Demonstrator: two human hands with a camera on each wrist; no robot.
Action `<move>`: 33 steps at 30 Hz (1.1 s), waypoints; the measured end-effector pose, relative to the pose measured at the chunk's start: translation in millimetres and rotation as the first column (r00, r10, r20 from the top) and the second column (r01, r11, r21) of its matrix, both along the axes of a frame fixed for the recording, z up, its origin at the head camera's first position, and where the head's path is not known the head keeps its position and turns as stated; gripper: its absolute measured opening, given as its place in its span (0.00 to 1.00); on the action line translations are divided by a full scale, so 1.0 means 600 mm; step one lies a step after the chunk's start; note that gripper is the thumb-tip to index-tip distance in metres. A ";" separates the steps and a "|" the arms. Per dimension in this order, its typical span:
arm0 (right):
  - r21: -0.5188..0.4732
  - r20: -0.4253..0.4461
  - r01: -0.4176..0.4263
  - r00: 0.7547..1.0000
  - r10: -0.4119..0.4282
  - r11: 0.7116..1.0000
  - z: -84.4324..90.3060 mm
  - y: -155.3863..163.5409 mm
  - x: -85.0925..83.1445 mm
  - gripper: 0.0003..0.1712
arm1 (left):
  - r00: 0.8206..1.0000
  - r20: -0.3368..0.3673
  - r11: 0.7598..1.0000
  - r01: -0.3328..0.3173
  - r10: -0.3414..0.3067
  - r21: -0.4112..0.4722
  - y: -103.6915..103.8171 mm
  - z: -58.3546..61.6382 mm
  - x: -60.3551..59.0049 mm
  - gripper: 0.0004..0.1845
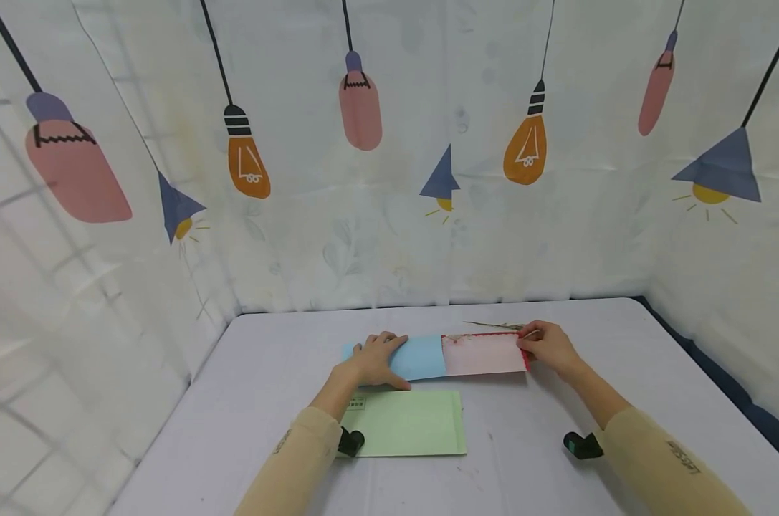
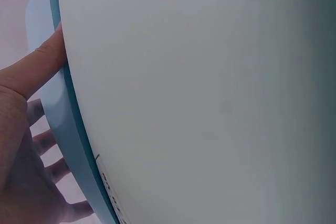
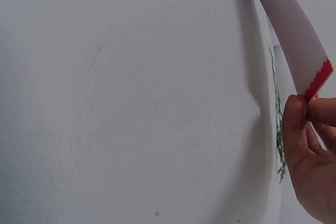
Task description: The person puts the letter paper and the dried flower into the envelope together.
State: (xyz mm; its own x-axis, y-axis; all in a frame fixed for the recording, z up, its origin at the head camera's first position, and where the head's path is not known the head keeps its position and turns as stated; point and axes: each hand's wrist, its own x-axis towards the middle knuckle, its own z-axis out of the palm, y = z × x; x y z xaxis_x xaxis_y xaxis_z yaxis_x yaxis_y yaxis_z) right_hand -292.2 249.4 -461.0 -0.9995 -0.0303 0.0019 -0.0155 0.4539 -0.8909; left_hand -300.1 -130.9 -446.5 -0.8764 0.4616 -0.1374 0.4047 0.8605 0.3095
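Note:
A blue envelope (image 1: 417,357) lies flat on the grey table (image 1: 247,401), and a pink card with a red scalloped edge (image 1: 486,353) sticks out of its right end. My left hand (image 1: 376,358) rests flat on the envelope's left part, fingers straight; in the left wrist view my left hand (image 2: 26,129) touches the blue envelope's edge (image 2: 58,114). My right hand (image 1: 547,345) pinches the card's red end; the right wrist view shows the right hand (image 3: 310,150) gripping the red tip of the card (image 3: 317,80). A thin dried sprig (image 1: 492,325) lies just behind the card.
A green envelope (image 1: 408,423) lies nearer me on the table. Black and green wrist camera mounts (image 1: 579,445) sit on my forearms. Curtains printed with lamps (image 1: 363,179) close the table in at the back and sides. A dark edge (image 1: 724,380) runs along the right.

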 end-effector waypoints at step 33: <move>-0.019 0.049 -0.015 0.999 0.016 1.000 -0.015 -0.056 -0.010 0.21 | 1.000 0.001 1.000 -0.002 0.002 -0.008 0.002 -0.006 -0.004 0.56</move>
